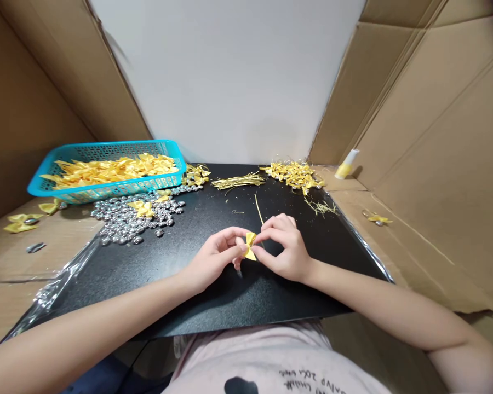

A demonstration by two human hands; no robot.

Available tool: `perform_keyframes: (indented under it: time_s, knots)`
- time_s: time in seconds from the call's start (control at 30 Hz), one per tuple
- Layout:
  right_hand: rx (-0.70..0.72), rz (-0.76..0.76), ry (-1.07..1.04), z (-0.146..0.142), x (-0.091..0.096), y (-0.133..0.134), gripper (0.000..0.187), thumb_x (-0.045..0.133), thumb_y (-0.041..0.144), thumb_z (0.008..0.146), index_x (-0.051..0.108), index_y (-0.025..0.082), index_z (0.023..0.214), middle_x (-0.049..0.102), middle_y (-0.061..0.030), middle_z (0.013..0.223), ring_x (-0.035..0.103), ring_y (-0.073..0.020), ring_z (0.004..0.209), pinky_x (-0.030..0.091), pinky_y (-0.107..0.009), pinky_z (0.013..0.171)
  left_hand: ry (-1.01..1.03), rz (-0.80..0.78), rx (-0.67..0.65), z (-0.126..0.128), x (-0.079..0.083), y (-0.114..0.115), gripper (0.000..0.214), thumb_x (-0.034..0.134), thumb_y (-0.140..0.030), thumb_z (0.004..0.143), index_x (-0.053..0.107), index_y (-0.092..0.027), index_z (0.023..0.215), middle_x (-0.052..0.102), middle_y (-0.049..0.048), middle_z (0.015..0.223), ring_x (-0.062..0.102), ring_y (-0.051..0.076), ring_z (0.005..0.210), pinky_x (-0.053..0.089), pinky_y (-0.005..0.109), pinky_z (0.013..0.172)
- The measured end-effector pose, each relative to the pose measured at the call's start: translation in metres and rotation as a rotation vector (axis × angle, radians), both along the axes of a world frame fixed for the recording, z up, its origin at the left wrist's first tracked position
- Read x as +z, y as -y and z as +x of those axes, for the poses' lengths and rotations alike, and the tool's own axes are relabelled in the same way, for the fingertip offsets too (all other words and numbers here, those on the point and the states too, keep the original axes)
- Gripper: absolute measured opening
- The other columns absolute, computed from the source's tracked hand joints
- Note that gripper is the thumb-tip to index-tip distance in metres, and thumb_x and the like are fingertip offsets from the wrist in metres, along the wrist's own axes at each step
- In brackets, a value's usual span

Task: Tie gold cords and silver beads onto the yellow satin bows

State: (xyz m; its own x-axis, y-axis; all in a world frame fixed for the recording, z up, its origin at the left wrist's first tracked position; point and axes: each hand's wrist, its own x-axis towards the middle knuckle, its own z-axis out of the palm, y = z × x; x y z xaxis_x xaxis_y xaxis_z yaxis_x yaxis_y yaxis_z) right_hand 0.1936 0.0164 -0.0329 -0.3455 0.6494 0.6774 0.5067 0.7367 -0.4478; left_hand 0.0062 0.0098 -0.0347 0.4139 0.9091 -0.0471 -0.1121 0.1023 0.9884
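Note:
A small yellow ribbon bow (250, 245) is pinched between both hands just above the black mat (213, 295). My left hand (213, 257) grips it from the left with closed fingers. My right hand (281, 246) pinches it from the right, and a thin gold wire (258, 209) rises from that pinch toward the back.
A turquoise basket (107, 189) of yellow ribbon pieces stands back left. Several silver beads (135, 216) lie spread before it. A bundle of gold wires (238, 180) and a heap of finished bows (293, 175) lie at the back. Cardboard walls close in both sides; a glue stick (347, 164) leans right.

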Motion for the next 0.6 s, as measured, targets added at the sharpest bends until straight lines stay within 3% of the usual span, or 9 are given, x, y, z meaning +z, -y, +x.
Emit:
perform_keyframes:
  time_s: [0.17, 0.3, 0.43, 0.6]
  knots:
    - [-0.019, -0.228, -0.129, -0.006, -0.002, 0.0, 0.011, 0.073, 0.025, 0.075, 0.065, 0.02, 0.072, 0.063, -0.0011, 0.075, 0.055, -0.0175, 0.077, 0.038, -0.035, 0.077, -0.004, 0.104, -0.023, 0.002, 0.001, 0.003, 0.031, 0.069, -0.036, 0.08, 0.06, -0.015, 0.101, 0.057, -0.0034, 0.069, 0.051, 0.008, 0.056, 0.045, 0.021, 0.055]
    - [0.114, -0.421, -0.223, -0.007, -0.001, -0.002, 0.016, 0.071, 0.028, 0.079, 0.062, 0.019, 0.069, 0.061, -0.0008, 0.074, 0.055, -0.0164, 0.077, 0.041, -0.032, 0.076, -0.017, 0.142, -0.023, 0.002, 0.001, 0.003, 0.028, 0.068, -0.037, 0.082, 0.059, -0.016, 0.099, 0.059, -0.0025, 0.072, 0.053, 0.009, 0.059, 0.046, 0.021, 0.058]
    - [0.289, -0.557, -0.277, -0.005, -0.002, -0.004, 0.022, 0.068, 0.037, 0.082, 0.061, 0.018, 0.072, 0.058, -0.0006, 0.079, 0.054, -0.0155, 0.08, 0.041, -0.031, 0.079, -0.081, 0.167, 0.082, 0.0, 0.001, 0.0, 0.025, 0.066, -0.039, 0.083, 0.063, -0.014, 0.086, 0.061, -0.0016, 0.066, 0.053, 0.009, 0.058, 0.045, 0.02, 0.057]
    - [0.5, -0.66, -0.318, -0.001, -0.003, -0.011, 0.027, 0.064, 0.043, 0.083, 0.055, 0.019, 0.074, 0.052, -0.0004, 0.084, 0.05, -0.0147, 0.079, 0.04, -0.031, 0.078, -0.026, 0.086, 0.165, -0.001, 0.0, -0.006, 0.027, 0.07, -0.04, 0.08, 0.062, -0.015, 0.081, 0.061, -0.0022, 0.065, 0.053, 0.008, 0.056, 0.046, 0.019, 0.055]
